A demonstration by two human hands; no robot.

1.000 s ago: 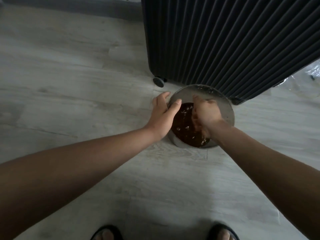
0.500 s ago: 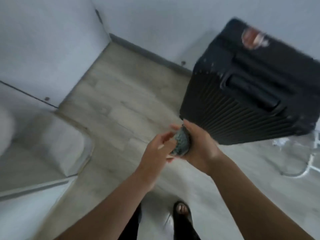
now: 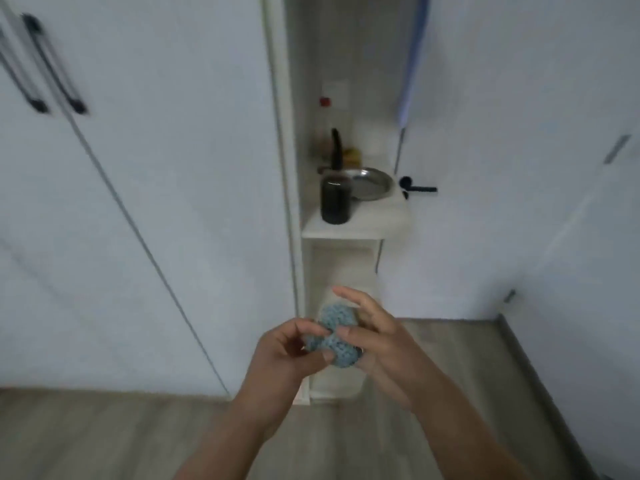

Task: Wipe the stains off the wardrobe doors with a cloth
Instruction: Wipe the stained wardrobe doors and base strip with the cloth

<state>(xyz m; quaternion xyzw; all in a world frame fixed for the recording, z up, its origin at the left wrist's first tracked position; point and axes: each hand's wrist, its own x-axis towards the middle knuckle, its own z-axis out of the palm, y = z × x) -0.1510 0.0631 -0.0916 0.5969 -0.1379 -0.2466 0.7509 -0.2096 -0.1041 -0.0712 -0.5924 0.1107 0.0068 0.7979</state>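
We hold one cloth (image 3: pixel 334 337) up in the air with our two hands. It is small, blue-grey and all bunched up. Our left hand (image 3: pixel 285 358) pinches the left end of it. The thumb and the curled fingers (image 3: pixel 298 329) are tight on the cloth. Our right hand (image 3: pixel 381 348) holds the other end, with the thumb on the front and the fingers behind. One finger of the right hand sticks out straight at the top and touches nothing.

The cloth is not on the doors (image 3: pixel 138 185). It is in front of the low part of a tall, thin set of shelves, off to the right of the doors.

There are two white doors on the left side, with one thin line between them. Two long black handles (image 3: pixel 52 64) sit near the top left corner, close together. They look blurry.

We can see one shelf (image 3: pixel 363 228) with things on it. One dark jar (image 3: pixel 335 202) stands near the front left corner of the shelf. One shiny metal bowl (image 3: pixel 374 183) sits behind the jar, near the right edge, and the jar hides a bit of its rim. At the back edge stands one bottle (image 3: pixel 325 123) with a red cap. There are a few more small things beside it, but they are too blurry to tell.

One black lever (image 3: pixel 419 189) sticks out just to the right of the shelf. The wooden floor (image 3: pixel 104 438) runs along the bottom.
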